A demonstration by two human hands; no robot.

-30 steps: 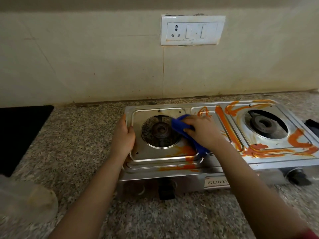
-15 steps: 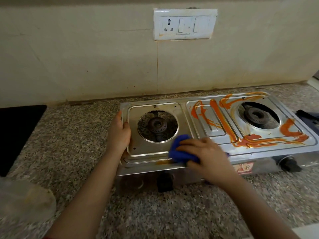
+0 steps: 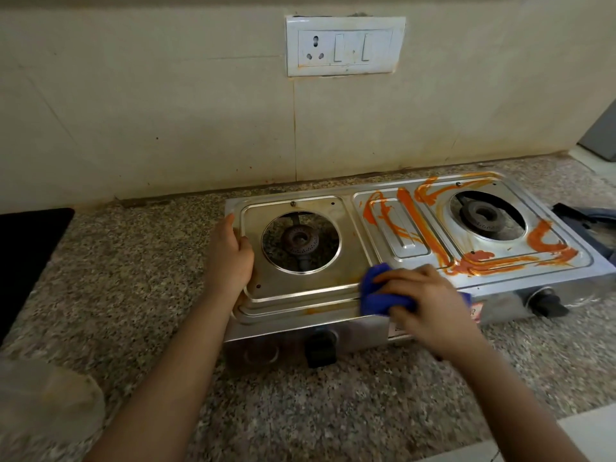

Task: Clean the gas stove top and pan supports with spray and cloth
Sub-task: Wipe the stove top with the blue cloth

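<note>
A steel two-burner gas stove point(image 3: 353, 228) sits on the granite counter, with no pan supports on it. Its left half around the left burner point(image 3: 299, 241) is nearly free of sauce, with a faint orange trace at the front lip. Thick orange-red smears point(image 3: 483, 261) cover the middle panel and the plate around the right burner point(image 3: 482, 215). My right hand point(image 3: 430, 301) grips a bunched blue cloth point(image 3: 376, 295) and presses it on the stove's front edge near the middle. My left hand point(image 3: 230, 258) holds the stove's left rim.
Two black knobs point(image 3: 320, 348) point(image 3: 546, 303) stick out of the stove front. A switch and socket plate point(image 3: 345, 45) hangs on the wall behind. A black panel point(image 3: 30, 258) lies at the left, a pale blurred object point(image 3: 43, 411) at lower left, a dark item point(image 3: 586, 221) right of the stove.
My right hand moved the cloth from beside the left burner down to the front edge, then slightly right along it. The orange smear on the front left is almost gone. My left hand stayed put.
</note>
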